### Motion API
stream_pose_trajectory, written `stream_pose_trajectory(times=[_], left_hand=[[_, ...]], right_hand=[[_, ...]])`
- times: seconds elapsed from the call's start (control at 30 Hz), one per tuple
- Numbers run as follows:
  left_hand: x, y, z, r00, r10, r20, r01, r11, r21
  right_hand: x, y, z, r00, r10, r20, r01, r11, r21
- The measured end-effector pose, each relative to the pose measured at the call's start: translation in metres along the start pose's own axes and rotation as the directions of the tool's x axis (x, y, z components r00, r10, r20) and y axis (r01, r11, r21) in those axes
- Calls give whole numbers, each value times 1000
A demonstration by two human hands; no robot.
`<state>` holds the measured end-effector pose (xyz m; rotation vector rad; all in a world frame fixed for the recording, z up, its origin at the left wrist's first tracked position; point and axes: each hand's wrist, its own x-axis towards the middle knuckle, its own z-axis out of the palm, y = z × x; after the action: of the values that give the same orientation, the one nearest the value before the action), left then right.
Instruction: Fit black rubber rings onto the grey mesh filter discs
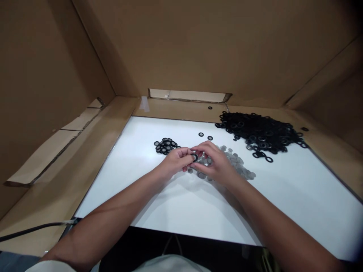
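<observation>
Between my two hands is a black rubber ring [195, 157], held up just above the white panel. My left hand [179, 158] pinches its left side with thumb and fingers. From the right, my right hand [211, 158] closes its thumb and fingertips on the same ring. Under and beside my right hand lies a spread of small grey mesh discs [241, 166]. Left of my left hand is a small heap of black rings with grey discs in their centres [166, 145]. Whether the held ring has a disc fully seated in it is too small to tell.
A large pile of black rings [261, 132] lies at the back right, partly on cardboard. Two single rings [201, 134] lie behind my hands. Cardboard walls [181, 49] enclose the white panel [127, 166]. A black cable [34, 228] enters at the lower left.
</observation>
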<state>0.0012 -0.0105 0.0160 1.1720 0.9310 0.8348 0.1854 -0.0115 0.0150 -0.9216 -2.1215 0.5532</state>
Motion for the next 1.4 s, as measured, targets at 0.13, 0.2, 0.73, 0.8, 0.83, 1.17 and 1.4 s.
stream_pose_trajectory(times=[0.13,0.2,0.73,0.8,0.83,1.17,1.4], left_hand=[[0,0,-1,1000,-12,19,12,1000,8],[1,-2,-2,1000,-8,28,8,1000,14],[1,-5,-4,1000,-7,9,6,999,39],[2,-6,-4,1000,-4,18,3,999,38],[2,-6,-4,1000,0,22,-1,999,36],[3,-8,-5,999,-4,33,3,1000,23],[3,-7,-5,1000,-8,17,7,1000,30]], right_hand=[[1,1,1,998,22,-51,-24,999,-38],[1,1,1,998,26,-54,-28,999,-37],[1,6,-1,999,34,12,-34,999,-33],[1,7,0,999,35,-15,-35,999,-37],[1,7,0,999,34,-21,-35,999,-34],[2,5,5,998,45,-43,-47,998,-33],[1,3,0,1000,10,9,-10,1000,-14]])
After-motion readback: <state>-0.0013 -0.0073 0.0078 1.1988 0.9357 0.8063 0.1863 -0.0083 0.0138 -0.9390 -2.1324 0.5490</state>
